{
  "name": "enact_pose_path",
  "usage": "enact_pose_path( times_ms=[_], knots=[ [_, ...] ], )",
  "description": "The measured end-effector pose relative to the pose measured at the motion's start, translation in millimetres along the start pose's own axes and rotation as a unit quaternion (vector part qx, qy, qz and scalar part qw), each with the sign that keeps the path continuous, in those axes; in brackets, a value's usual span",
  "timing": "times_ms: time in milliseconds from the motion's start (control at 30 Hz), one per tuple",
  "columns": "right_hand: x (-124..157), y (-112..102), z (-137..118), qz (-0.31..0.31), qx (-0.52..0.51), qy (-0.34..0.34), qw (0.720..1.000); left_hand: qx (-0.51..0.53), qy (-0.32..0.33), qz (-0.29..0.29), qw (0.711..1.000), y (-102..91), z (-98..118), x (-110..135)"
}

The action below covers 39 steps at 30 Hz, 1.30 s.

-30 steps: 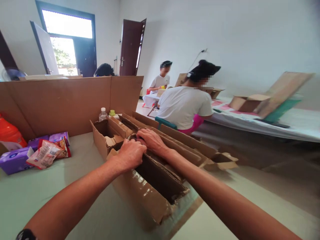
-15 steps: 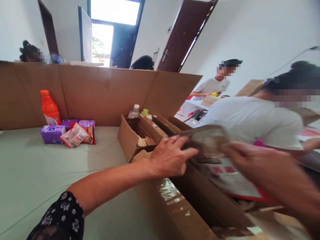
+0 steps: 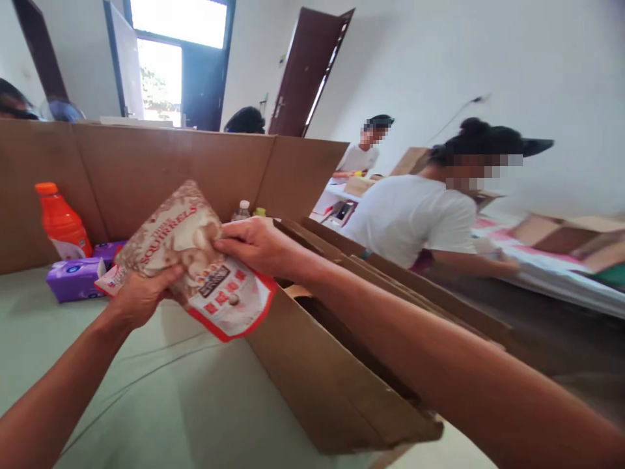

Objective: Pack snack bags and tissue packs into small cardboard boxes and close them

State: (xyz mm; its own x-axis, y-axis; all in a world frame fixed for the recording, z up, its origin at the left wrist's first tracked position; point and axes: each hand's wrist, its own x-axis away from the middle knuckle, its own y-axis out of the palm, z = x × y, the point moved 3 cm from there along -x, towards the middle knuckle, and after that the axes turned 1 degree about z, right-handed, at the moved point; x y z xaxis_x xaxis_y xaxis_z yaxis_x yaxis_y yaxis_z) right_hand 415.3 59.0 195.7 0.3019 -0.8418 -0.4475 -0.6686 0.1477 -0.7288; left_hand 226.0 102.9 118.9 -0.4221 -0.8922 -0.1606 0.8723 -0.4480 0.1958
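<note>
A Three Squirrels snack bag (image 3: 205,251), beige and white with a red edge, is held tilted above the table between both my hands. My left hand (image 3: 141,293) grips its lower left side, thumb on the front. At its right edge, my right hand (image 3: 258,244) pinches it between thumb and fingers. Behind the bag, an orange bottle (image 3: 63,225) stands beside purple tissue packs (image 3: 75,279). Part of a red and white snack packet (image 3: 108,280) shows there, mostly hidden by my left hand and the bag.
Open cardboard boxes (image 3: 322,391) stand along the table's right side, under my right forearm. A cardboard screen (image 3: 161,153) closes off the back, with a clear bottle (image 3: 243,210) near it. A person in a white shirt (image 3: 405,218) works at the right.
The bag has come up out of the boxes on the right and over to the left, above the table. My left hand has moved from the box edge onto the bag. The view has turned right.
</note>
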Motion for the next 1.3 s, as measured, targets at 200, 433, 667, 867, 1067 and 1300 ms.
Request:
enact_pose_path(
  times_ms=[200, 433, 667, 867, 1067, 1300],
  knots=[
    [-1, -54, 85, 0.192, -0.088, 0.174, 0.962, 0.035, -0.066, 0.218, 0.973, -71.6, 12, -12],
    [65, -85, 196, 0.136, -0.025, 0.374, 0.917, 0.010, -0.057, 0.326, 0.944, -136.6, 19, -65],
    [68, -63, 230, 0.005, 0.032, 0.452, 0.891, -0.075, -0.074, 0.282, 0.954, -86.6, -25, -48],
    [61, -60, 204, -0.069, 0.058, 0.367, 0.926, -0.469, 0.215, -0.088, 0.852, 83.5, -30, -89],
    [59, -66, 205, -0.100, 0.155, 0.347, 0.919, -0.566, 0.226, -0.264, 0.747, 194.1, -69, -156],
    [44, -66, 240, -0.187, 0.206, 0.450, 0.849, -0.634, 0.210, -0.287, 0.687, 199.1, -80, -163]
  ],
)
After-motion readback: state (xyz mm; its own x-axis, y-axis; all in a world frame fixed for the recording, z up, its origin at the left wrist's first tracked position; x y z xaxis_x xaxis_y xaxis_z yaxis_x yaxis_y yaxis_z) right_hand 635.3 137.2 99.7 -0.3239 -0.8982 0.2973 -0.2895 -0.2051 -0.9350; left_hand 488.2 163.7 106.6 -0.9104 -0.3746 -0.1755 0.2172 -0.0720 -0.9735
